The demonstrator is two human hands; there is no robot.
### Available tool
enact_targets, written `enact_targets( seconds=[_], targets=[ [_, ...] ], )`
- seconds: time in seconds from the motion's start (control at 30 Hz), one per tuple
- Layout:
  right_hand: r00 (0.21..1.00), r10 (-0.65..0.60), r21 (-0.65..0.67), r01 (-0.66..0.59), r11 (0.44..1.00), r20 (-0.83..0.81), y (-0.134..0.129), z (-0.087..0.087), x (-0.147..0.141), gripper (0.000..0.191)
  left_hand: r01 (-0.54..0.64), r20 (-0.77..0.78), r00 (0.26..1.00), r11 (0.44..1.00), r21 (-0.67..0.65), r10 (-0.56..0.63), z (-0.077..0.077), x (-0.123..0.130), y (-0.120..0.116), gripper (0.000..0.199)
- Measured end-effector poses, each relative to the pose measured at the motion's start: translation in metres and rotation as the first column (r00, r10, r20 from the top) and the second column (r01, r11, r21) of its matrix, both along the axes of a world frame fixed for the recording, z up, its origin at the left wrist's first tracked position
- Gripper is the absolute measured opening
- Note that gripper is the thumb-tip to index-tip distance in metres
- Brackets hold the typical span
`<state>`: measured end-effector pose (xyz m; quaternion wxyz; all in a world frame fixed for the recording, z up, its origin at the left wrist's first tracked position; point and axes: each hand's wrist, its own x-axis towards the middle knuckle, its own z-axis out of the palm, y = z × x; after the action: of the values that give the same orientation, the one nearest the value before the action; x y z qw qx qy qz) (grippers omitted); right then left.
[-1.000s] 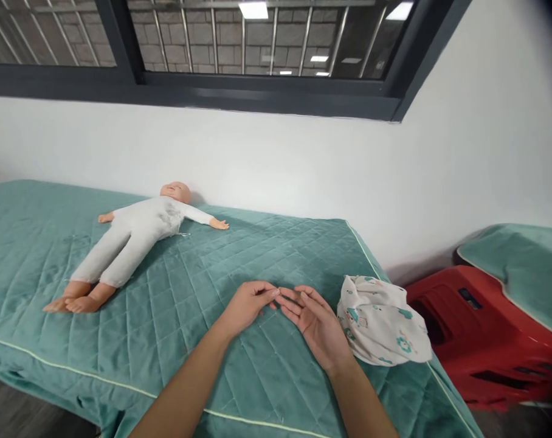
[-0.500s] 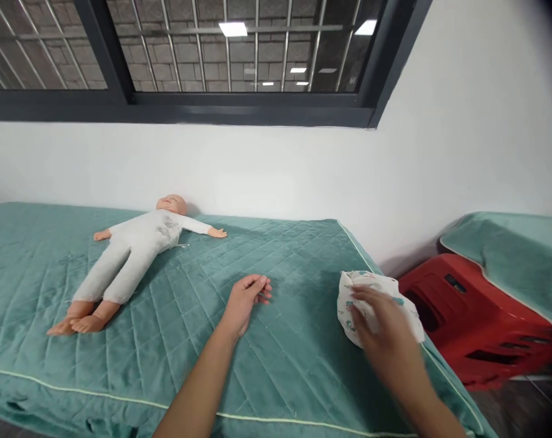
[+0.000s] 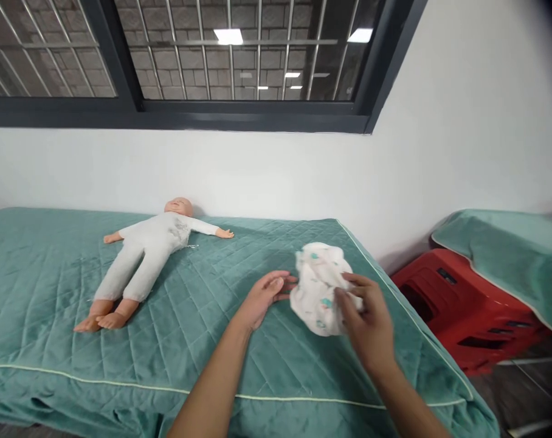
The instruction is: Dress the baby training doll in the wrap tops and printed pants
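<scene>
My right hand [image 3: 366,316] pinches the right edge of a white diaper [image 3: 320,286] with small teal and red prints, holding it over the bed. My left hand [image 3: 267,296] is at the diaper's left side, fingers loosely curved and apart, with nothing in its grasp. Its fingertips are close to the diaper's edge; whether they touch it I cannot tell. To the left, a baby doll [image 3: 151,243] in a whitish cloth suit lies on its back, arms spread and feet bare. A dark stain marks the doll's suit at the side.
A green quilted cover [image 3: 239,365] with pale piping spreads over the bed. Beyond its right edge stands a red plastic stool [image 3: 467,316], partly under another green cloth [image 3: 508,243]. A white wall [image 3: 258,173] and a barred window [image 3: 248,61] rise behind.
My right hand has brought the diaper leftward from the bed's right edge toward my left hand. My left hand has shifted slightly right. The view has moved a little.
</scene>
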<state>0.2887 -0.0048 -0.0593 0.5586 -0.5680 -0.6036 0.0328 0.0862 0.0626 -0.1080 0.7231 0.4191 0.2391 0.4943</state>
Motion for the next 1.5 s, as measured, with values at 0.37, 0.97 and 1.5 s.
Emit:
enact_targets(
  seconds=[0.37, 0.97, 1.5],
  targets=[
    [0.891, 0.440, -0.217, -0.410, 0.886, 0.113, 0.017, -0.021, -0.054, 0.023, -0.197, 0.323, 0.900, 0.934, -0.296, 0.292, -0.007, -0.007, 0.016, 0.041],
    [0.480, 0.561, -0.372, -0.877, 0.304, -0.675, 0.126, -0.019, -0.036, 0.038, -0.288, 0.294, 0.862, 0.877, -0.385, 0.412, -0.005, -0.010, 0.020, 0.033],
    [0.469, 0.411, 0.225, -0.402, 0.888, -0.782, 0.119, -0.011, 0.012, 0.029, -0.350, 0.410, 0.752, 0.840, -0.415, 0.516, -0.003, -0.013, 0.015, 0.020]
  ],
)
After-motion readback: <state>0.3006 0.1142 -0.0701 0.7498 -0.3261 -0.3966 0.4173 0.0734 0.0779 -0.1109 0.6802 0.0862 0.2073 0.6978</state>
